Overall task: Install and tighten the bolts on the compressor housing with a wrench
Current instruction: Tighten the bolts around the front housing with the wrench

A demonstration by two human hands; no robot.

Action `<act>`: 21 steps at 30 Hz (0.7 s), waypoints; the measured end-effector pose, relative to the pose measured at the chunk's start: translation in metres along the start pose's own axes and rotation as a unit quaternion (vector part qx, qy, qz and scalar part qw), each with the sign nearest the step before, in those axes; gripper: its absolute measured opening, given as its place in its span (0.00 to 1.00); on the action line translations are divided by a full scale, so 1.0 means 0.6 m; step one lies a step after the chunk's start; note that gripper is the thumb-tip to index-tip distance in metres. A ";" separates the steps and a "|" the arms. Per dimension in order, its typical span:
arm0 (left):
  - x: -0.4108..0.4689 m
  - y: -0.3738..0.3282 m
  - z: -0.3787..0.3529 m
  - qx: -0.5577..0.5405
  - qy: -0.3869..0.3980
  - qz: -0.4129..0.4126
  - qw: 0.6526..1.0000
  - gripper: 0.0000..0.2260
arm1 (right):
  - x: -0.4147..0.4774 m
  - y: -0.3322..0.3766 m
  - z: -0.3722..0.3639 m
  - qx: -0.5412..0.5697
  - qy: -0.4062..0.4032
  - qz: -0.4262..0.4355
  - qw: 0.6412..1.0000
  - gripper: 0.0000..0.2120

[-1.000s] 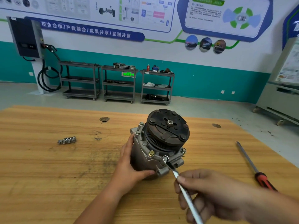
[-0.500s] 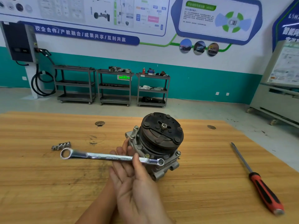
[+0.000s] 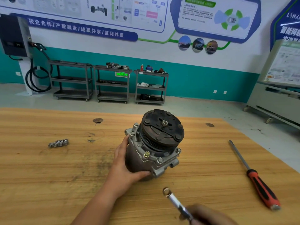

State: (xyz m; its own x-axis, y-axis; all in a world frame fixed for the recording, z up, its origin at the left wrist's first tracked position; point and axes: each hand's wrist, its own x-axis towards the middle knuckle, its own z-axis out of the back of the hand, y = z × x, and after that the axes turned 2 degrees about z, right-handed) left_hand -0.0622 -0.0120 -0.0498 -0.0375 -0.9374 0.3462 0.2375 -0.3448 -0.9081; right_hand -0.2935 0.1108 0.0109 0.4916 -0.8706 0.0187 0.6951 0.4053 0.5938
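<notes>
At 9 o'clock on the worktop (image 3: pixel 48 184) lie loose bolts (image 3: pixel 58 143). At its middle the left hand (image 3: pixel 125 166) wraps its fingers round the compressor (image 3: pixel 155 143) from 9 o'clock. The compressor looks like heavy, rigid cast metal, best held by the body, clear of the pulley. At 5 o'clock the blurred right hand (image 3: pixel 204 215) holds the ring wrench (image 3: pixel 175 202). Half a second ago it sat on the flange bolt (image 3: pixel 159 159); now it is off.

White-over-teal wall (image 3: pixel 194 82) with posters (image 3: pixel 217 15); three grey shelf carts (image 3: pixel 112 83) against it; charger unit (image 3: pixel 14 36) at left; grey floor (image 3: pixel 194 108).
</notes>
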 end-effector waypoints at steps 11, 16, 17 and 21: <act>0.005 0.011 -0.001 -0.009 0.007 -0.020 1.000 0.52 | 0.096 0.004 0.141 -0.226 -0.002 0.086 0.970 0.22; 0.005 0.013 -0.001 -0.014 0.014 -0.021 1.000 0.52 | 0.124 0.007 0.169 -0.180 0.085 0.012 0.980 0.12; 0.005 0.014 -0.001 -0.015 0.016 -0.017 1.000 0.52 | 0.130 0.009 0.176 -0.175 0.106 -0.005 0.979 0.12; 0.007 0.015 -0.007 -0.004 0.002 -0.024 1.000 0.51 | 0.145 0.015 0.193 -0.012 0.193 -0.088 0.977 0.09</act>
State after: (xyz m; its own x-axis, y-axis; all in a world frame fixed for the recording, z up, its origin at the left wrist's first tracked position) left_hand -0.0642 -0.0194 -0.0577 -0.0534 -0.9202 0.3878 0.2280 -0.3893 -0.8925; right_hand -0.3053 0.0064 0.1110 0.5214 -0.7593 -0.3893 0.7967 0.2696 0.5410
